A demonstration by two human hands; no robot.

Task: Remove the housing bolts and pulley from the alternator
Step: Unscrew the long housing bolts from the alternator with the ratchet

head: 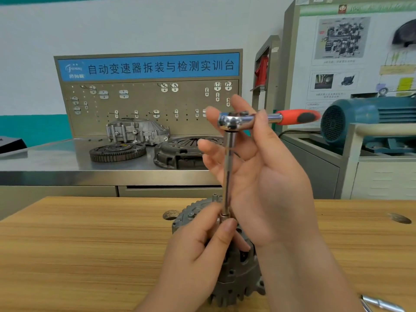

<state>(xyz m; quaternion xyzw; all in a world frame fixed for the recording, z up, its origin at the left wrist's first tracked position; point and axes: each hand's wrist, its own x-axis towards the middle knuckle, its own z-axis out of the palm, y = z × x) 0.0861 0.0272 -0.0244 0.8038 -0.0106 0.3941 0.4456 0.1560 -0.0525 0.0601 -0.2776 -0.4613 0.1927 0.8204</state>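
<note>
Head view: we should hold the extension bar (228,172) plumb into the alternator (238,278) standing on the wooden bench (90,244), left hand (195,251) pinching its lower end (seating hidden, probably engaged), right hand (270,181) loosely holding the ratchet (236,121) head, steel counter (56,161) and pegboard (146,102) behind.

Bare left hand (193,251) and right hand (270,183), forearms (315,278) uncovered to the frame edge, short plain fingernails (230,222), slim fingers (212,152).
</note>
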